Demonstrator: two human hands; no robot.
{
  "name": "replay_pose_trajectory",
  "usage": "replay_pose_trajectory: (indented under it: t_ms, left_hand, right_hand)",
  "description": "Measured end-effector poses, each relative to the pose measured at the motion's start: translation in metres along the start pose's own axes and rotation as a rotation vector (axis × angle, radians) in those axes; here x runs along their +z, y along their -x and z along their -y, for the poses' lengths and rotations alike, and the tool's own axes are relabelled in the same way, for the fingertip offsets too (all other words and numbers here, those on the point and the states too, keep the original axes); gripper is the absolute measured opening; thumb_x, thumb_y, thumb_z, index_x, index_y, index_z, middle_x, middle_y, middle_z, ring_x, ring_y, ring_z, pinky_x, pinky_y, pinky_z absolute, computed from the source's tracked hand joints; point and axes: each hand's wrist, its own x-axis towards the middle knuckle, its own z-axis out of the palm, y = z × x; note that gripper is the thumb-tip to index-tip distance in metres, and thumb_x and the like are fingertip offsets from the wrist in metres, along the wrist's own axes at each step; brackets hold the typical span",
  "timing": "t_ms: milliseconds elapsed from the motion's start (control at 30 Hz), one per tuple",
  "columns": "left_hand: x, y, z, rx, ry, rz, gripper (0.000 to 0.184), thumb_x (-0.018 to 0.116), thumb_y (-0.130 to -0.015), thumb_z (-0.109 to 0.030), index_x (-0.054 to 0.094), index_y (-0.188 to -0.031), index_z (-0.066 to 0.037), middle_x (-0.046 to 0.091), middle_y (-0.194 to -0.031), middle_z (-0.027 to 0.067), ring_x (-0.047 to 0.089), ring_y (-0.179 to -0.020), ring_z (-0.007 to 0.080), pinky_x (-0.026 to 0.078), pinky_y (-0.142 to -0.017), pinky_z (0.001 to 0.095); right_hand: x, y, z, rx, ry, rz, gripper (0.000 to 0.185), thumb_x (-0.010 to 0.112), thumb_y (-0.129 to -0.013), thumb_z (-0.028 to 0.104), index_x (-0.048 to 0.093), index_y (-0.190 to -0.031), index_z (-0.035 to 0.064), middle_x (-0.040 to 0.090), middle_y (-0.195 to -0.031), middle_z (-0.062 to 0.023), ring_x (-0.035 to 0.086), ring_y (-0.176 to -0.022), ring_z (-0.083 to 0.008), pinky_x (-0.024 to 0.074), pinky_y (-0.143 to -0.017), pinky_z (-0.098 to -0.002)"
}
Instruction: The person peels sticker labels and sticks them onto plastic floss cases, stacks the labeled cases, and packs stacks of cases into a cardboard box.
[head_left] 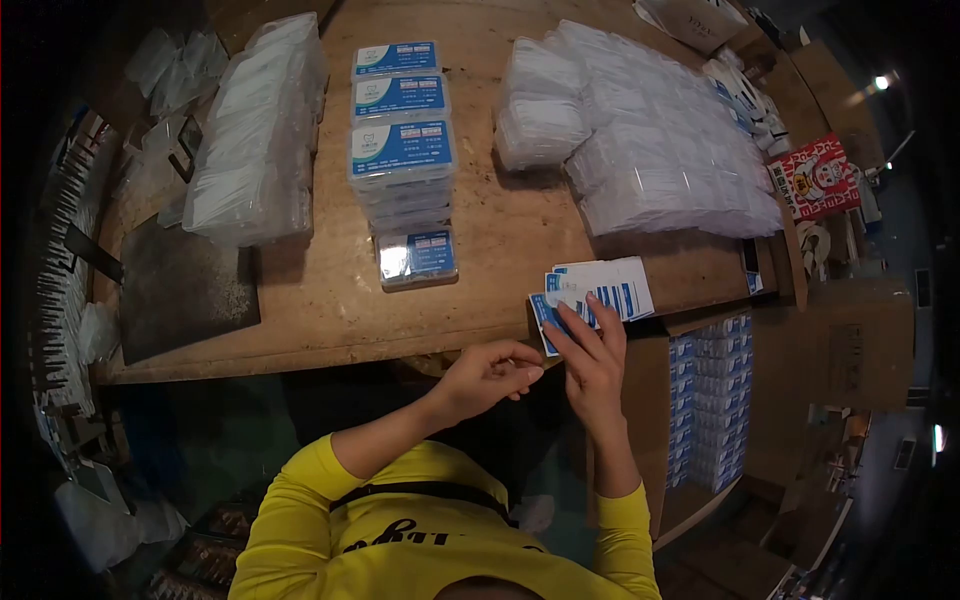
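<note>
My right hand (592, 362) lies over a fanned stack of blue and white printed cards (630, 275) near the table's front edge. Its fingers are stretched out and touch the cards; one card (540, 318) sticks out to the left beneath them. Just left of it, my left hand (492, 378) hovers at the table edge with its fingers curled in, and nothing shows in them. Beyond it sits a single clear plastic box (417, 260) with a blue label. Behind that box rises a stack of similar labelled boxes (402, 150).
Clear plastic boxes with white contents form a long row (255, 140) at left and a large pile (670, 140) at right. A dark board (185, 285) lies at the left front. Below the table's right side, a cardboard carton (652, 430) holds packed blue and white boxes. A red printed package (815, 178) is farther right.
</note>
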Motion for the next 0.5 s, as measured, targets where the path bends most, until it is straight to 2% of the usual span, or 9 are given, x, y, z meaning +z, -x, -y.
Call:
replay_pose_trajectory:
  t_ms: [33, 133, 233, 333, 433, 500]
  left_hand:
    - [0.001, 0.001, -0.001, -0.044, 0.13, 0.001, 0.017, 0.057, -0.085, -0.012, 0.057, -0.095, 0.001, 0.057, -0.083, 0.002, 0.055, -0.072, 0.008, 0.045, -0.066, 0.021]
    - [0.0, 0.005, -0.005, 0.018, 0.222, 0.019, 0.016, 0.054, -0.086, -0.012, 0.057, -0.097, 0.001, 0.057, -0.083, 0.0021, 0.055, -0.072, 0.0081, 0.046, -0.067, 0.021]
    - [-0.005, 0.007, -0.006, 0.096, 0.174, 0.008, 0.017, 0.053, -0.087, -0.01, 0.057, -0.098, 0.001, 0.058, -0.085, 0.003, 0.056, -0.075, 0.0096, 0.046, -0.069, 0.0223]
    - [-0.005, 0.01, -0.007, 0.247, -0.031, -0.085, 0.013, 0.054, -0.086, -0.006, 0.057, -0.096, 0.002, 0.058, -0.085, 0.0036, 0.056, -0.076, 0.0101, 0.046, -0.068, 0.0226]
    - [-0.003, 0.011, -0.015, 0.533, -0.49, -0.148, 0.01, 0.055, -0.083, -0.001, 0.057, -0.093, 0.002, 0.058, -0.082, 0.0074, 0.057, -0.074, 0.0149, 0.046, -0.064, 0.0245]
    - [-0.002, 0.01, -0.021, 0.687, -0.658, -0.179, 0.012, 0.056, -0.079, 0.002, 0.056, -0.091, 0.001, 0.057, -0.082, 0.0101, 0.058, -0.072, 0.0202, 0.046, -0.062, 0.0267]
  right_hand:
    - [-0.002, -0.003, 0.007, -0.014, 0.003, -0.012, 0.036, 0.056, -0.068, -0.002, 0.063, -0.101, 0.0097, 0.056, -0.114, -0.0057, 0.042, -0.115, -0.0293, 0.03, -0.095, -0.0466]
    - [-0.002, -0.006, 0.02, -0.029, -0.017, -0.034, 0.036, 0.057, -0.067, -0.002, 0.063, -0.101, 0.008, 0.056, -0.113, -0.0067, 0.046, -0.111, -0.0284, 0.0322, -0.093, -0.0448]
    - [-0.002, -0.01, 0.025, -0.004, -0.145, -0.02, 0.035, 0.058, -0.067, -0.002, 0.062, -0.1, 0.0052, 0.057, -0.109, -0.0084, 0.05, -0.104, -0.0285, 0.0379, -0.087, -0.0403]
    - [-0.003, -0.015, 0.031, 0.052, -0.382, -0.045, 0.031, 0.06, -0.067, -0.003, 0.061, -0.097, 0.0019, 0.059, -0.102, -0.0113, 0.055, -0.092, -0.0284, 0.0441, -0.076, -0.0351]
    - [-0.003, -0.01, 0.034, 0.116, -0.515, -0.096, 0.026, 0.063, -0.067, -0.004, 0.061, -0.092, -0.0005, 0.061, -0.093, -0.0131, 0.059, -0.08, -0.0276, 0.047, -0.067, -0.0319]
    - [-0.001, -0.008, 0.034, 0.137, -0.533, -0.113, 0.023, 0.064, -0.067, -0.005, 0.061, -0.089, -0.0013, 0.061, -0.087, -0.0137, 0.06, -0.075, -0.0268, 0.0475, -0.065, -0.0312]
